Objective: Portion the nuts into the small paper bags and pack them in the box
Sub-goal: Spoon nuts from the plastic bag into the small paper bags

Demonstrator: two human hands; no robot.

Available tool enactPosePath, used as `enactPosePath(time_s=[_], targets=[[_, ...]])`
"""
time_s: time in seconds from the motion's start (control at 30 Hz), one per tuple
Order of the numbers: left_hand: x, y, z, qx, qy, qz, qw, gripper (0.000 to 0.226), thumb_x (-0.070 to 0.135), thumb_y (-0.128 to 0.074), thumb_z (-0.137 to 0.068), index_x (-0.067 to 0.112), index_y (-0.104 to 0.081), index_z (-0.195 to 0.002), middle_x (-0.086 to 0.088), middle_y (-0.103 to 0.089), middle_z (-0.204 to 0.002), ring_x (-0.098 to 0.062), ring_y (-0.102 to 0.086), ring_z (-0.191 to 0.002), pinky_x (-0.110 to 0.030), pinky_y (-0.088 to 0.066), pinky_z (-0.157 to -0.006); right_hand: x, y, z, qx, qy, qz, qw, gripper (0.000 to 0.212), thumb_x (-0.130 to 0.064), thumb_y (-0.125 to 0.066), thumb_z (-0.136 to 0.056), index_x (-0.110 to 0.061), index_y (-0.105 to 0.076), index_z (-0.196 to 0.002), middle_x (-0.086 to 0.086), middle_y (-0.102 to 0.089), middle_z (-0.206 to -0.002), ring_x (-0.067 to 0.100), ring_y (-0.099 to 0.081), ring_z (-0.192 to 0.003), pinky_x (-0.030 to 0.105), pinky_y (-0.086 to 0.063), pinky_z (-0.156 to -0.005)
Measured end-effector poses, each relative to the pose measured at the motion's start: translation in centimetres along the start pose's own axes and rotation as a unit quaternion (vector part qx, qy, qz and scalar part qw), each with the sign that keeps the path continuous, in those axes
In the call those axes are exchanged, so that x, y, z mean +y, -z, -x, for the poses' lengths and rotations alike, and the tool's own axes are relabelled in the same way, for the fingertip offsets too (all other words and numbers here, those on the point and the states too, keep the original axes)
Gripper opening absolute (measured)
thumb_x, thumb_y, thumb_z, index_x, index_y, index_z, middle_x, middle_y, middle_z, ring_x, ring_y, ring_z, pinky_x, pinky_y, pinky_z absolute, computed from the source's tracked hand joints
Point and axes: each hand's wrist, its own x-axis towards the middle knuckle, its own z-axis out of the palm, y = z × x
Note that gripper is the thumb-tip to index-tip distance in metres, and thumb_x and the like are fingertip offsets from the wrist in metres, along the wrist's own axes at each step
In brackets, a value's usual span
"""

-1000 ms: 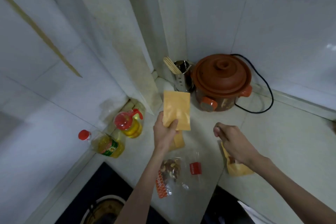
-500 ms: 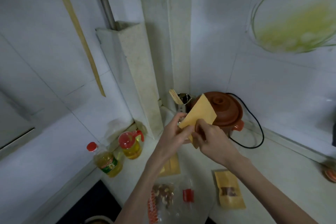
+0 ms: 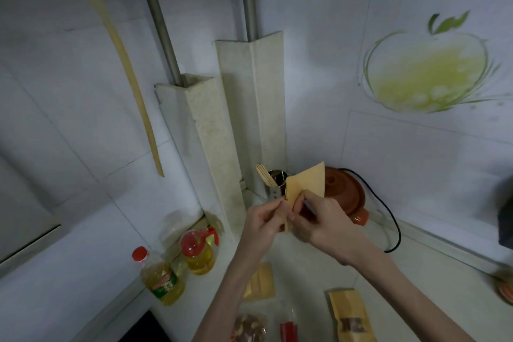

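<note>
Both hands pinched one small paper bag (image 3: 306, 184) — left hand (image 3: 263, 221) and right hand (image 3: 319, 226) at its lower edge — held up before the clay pot (image 3: 344, 191), above the table (image 3: 416, 272).

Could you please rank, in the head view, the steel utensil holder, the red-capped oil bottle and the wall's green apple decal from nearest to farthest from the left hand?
From the left hand, which pinches a yellow paper bag:
1. Steel utensil holder, just above it, at the corner.
2. Red-capped oil bottle, lower left on the counter.
3. Green apple decal, far upper right on the wall.
</note>
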Motion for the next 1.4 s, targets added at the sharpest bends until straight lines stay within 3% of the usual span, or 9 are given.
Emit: enactPosePath(time_s=[0.2, 0.37, 0.5, 0.63, 0.83, 1.0, 1.1, 1.23, 1.4], targets=[[1.1, 0.7, 0.5, -0.021, 0.006, 0.028, 0.999, 0.025, 0.025, -0.052, -0.095, 0.034, -0.075, -0.100, 0.004, -0.074, -0.095, -0.013, -0.069, -0.096, -0.026, -0.057, -0.074, -0.8, 0.4, -0.5, 0.022, 0.018, -0.004, 1.000, 0.036, -0.056, -0.055, -0.081, -0.024, -0.048, -0.066, -0.006, -0.053, -0.052, 0.008, -0.045, -0.045, 0.018, -0.031, -0.044], [1.6, 0.6, 0.4, -0.017, -0.091, -0.102, 0.990, 0.028, 0.024, -0.047, -0.099, 0.039, -0.068, -0.108, 0.003, -0.072, -0.089, -0.019, -0.069, -0.084, -0.037, -0.060, -0.067, -1.2, 0.3, -0.7, 0.014, 0.031, 0.042, 0.999, 0.032, -0.038, -0.052, -0.090, -0.019, -0.042, -0.066, -0.004, -0.046, -0.052, 0.014, -0.043, -0.049, 0.035, -0.034, -0.051], [2.2, 0.7, 0.3, -0.026, -0.123, -0.131, 0.983, 0.037, 0.010, -0.054, -0.092, 0.033, -0.065, -0.119, 0.010, -0.075, -0.095, -0.008, -0.071, -0.092, -0.028, -0.060, -0.069, -1.4, 0.0, -0.6, 0.016, 0.041, 0.074, 0.996, 0.029, -0.028, -0.050, -0.090, -0.018, -0.036, -0.067, -0.008, -0.042, -0.052, 0.015, -0.042, -0.051, 0.031, -0.031, -0.052], [2.2, 0.2, 0.2, -0.007, -0.111, -0.134, 0.985, 0.043, 0.008, -0.057, -0.089, 0.044, -0.067, -0.110, 0.012, -0.075, -0.089, -0.006, -0.072, -0.087, -0.038, -0.061, -0.069, -1.3, -0.3, -0.5, 0.042, 0.042, 0.098, 0.993, 0.032, -0.024, -0.050, -0.088, -0.027, -0.030, -0.063, -0.014, -0.045, -0.048, 0.009, -0.038, -0.046, 0.022, -0.025, -0.050], [2.2, -0.5, 0.2, -0.001, -0.073, -0.187, 0.980, 0.024, 0.033, -0.060, -0.082, 0.042, -0.064, -0.105, 0.029, -0.071, -0.084, 0.007, -0.068, -0.083, -0.018, -0.058, -0.067, -0.2, -1.3, 0.0, 0.036, -0.032, 0.070, 0.996, 0.026, -0.024, -0.042, -0.094, -0.019, -0.048, -0.069, -0.008, -0.047, -0.055, 0.007, -0.044, -0.052, 0.027, -0.038, -0.055], [1.6, -0.4, 0.4, 0.007, -0.079, -0.218, 0.973, 0.019, 0.035, -0.057, -0.088, 0.019, -0.066, -0.087, 0.007, -0.071, -0.072, -0.008, -0.068, -0.069, -0.025, -0.054, -0.059, -0.3, -0.6, -0.1, 0.031, -0.015, 0.023, 0.999, 0.038, -0.011, -0.050, -0.090, -0.022, -0.043, -0.055, -0.007, -0.044, -0.048, 0.006, -0.041, -0.046, 0.016, -0.030, -0.046], [1.8, 0.0, 0.5, -0.006, -0.089, -0.226, 0.970, 0.023, 0.037, -0.053, -0.089, 0.019, -0.058, -0.076, 0.009, -0.061, -0.060, -0.008, -0.058, -0.056, -0.017, -0.041, -0.048, -0.4, -0.6, 0.0, 0.015, -0.009, -0.002, 1.000, 0.037, -0.009, -0.050, -0.089, -0.017, -0.043, -0.054, -0.008, -0.040, -0.047, 0.006, -0.034, -0.046, 0.018, -0.028, -0.046], [1.8, 0.1, 1.0, -0.068, -0.037, -0.228, 0.971, 0.034, 0.040, -0.046, -0.097, 0.018, -0.060, -0.075, 0.005, -0.064, -0.064, -0.007, -0.063, -0.058, -0.023, -0.055, -0.052, -0.4, -0.4, 0.1, 0.002, 0.008, -0.019, 1.000, 0.039, -0.007, -0.050, -0.089, -0.017, -0.038, -0.053, -0.008, -0.034, -0.048, 0.006, -0.029, -0.048, 0.017, -0.025, -0.047], [1.5, 0.3, 1.5, -0.070, -0.049, -0.259, 0.962, 0.037, 0.036, -0.043, -0.096, 0.029, -0.045, -0.059, 0.018, -0.049, -0.048, 0.000, -0.046, -0.041, -0.013, -0.030, -0.041, -1.0, -0.3, 0.2, -0.033, 0.021, -0.027, 0.999, 0.036, -0.006, -0.051, -0.089, -0.003, -0.040, -0.055, 0.009, -0.036, -0.049, 0.005, -0.028, -0.050, 0.027, -0.028, -0.048]])
